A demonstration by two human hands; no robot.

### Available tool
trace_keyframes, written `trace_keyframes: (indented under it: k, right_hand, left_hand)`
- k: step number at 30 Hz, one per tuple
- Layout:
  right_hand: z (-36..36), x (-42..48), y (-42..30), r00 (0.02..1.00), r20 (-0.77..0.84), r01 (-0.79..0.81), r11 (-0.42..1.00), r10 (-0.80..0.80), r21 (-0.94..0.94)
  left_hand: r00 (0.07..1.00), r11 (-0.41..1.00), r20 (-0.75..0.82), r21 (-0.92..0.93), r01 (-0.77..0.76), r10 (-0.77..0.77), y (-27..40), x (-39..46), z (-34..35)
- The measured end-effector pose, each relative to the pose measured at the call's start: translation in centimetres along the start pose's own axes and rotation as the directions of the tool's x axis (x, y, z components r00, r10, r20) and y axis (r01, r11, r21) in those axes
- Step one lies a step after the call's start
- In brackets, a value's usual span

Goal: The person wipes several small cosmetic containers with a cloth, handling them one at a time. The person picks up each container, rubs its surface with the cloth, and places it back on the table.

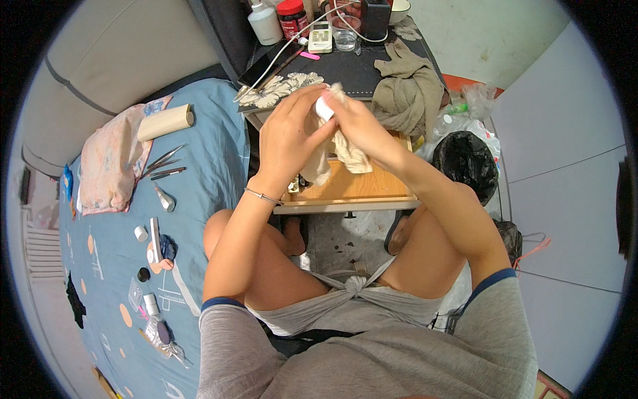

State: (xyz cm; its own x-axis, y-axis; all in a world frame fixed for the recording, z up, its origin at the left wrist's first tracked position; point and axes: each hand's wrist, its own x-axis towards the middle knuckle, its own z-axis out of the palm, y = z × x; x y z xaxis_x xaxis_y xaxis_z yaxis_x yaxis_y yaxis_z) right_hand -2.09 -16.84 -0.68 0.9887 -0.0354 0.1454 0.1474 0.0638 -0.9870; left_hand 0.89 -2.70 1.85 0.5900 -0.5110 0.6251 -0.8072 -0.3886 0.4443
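Note:
Both hands meet above an open wooden drawer [359,182]. A small white container [324,108] is between them, partly covered by fingers. My right hand [351,117] grips a cream cloth [353,152], pressed around the container, with its loose ends hanging over the drawer. My left hand [294,129], a thin bangle at its wrist, curls about the container's left side. Which fingers bear on the container cannot be fully told. A few small items lie at the drawer's left edge, partly hidden by the cloth.
Behind, the black nightstand top [349,67] holds a remote control [320,37], a clear cup [345,35], a white bottle [265,24] and a crumpled grey-brown towel [408,90]. Tools and small containers lie on the blue bedsheet [199,149]. A black-lined bin [466,162] stands right.

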Motion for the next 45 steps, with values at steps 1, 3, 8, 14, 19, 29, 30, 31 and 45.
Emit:
trace_keyframes:
  k: [1, 3, 8, 14, 19, 29, 30, 31, 45]
  right_hand:
    - [-0.4, 0.1, -0.1, 0.995, 0.001, -0.099, 0.994, 0.099, 0.046]
    - [-0.4, 0.0, -0.5, 0.982, -0.015, -0.185, 0.978, 0.187, 0.096]
    - [0.5, 0.1, -0.6, 0.978, -0.074, -0.180, 0.969, 0.195, 0.170]
    - [1.1, 0.4, -0.6, 0.983, -0.003, -0.181, 0.979, 0.182, 0.090]
    - [1.4, 0.5, -0.8, 0.991, 0.023, -0.134, 0.981, 0.132, 0.141]
    - [1.2, 0.6, 0.1, 0.912, -0.053, 0.376, 0.883, -0.406, -0.281]
    - [1.6, 0.2, -0.5, 0.886, 0.013, 0.428, 0.808, -0.463, -0.404]
    - [1.9, -0.3, -1.2, 0.856, 0.086, 0.476, 0.713, -0.509, -0.515]
    - [-2.3, 2.3, -1.6, 0.957, -0.290, -0.122, 0.941, 0.027, -0.315]
  left_hand:
    - [1.000, 1.000, -0.005, -0.021, -0.011, 0.010, 0.1, 0.1, 0.0]
    - [0.999, 1.000, -0.026, -0.001, -0.019, 0.019, -0.2, -0.1, 0.5]
    - [0.999, 0.998, -0.048, 0.055, 0.003, -0.001, -0.6, -0.2, 0.9]
    - [0.995, 0.986, -0.088, 0.154, 0.056, -0.043, -1.0, -0.3, 0.7]
    - [0.864, 0.668, 0.115, -0.588, 0.456, -0.490, -2.8, 0.6, -0.1]
    - [0.780, 0.161, 0.401, -0.834, 0.528, -0.480, -2.8, 0.4, -0.2]
    - [0.766, 0.125, 0.408, -0.840, 0.528, -0.496, -2.5, 0.3, -0.2]
    - [0.752, 0.089, 0.416, -0.845, 0.528, -0.511, -2.1, 0.2, -0.2]
    - [0.721, 0.136, 0.351, -0.842, 0.522, -0.597, -6.1, 0.8, -1.7]
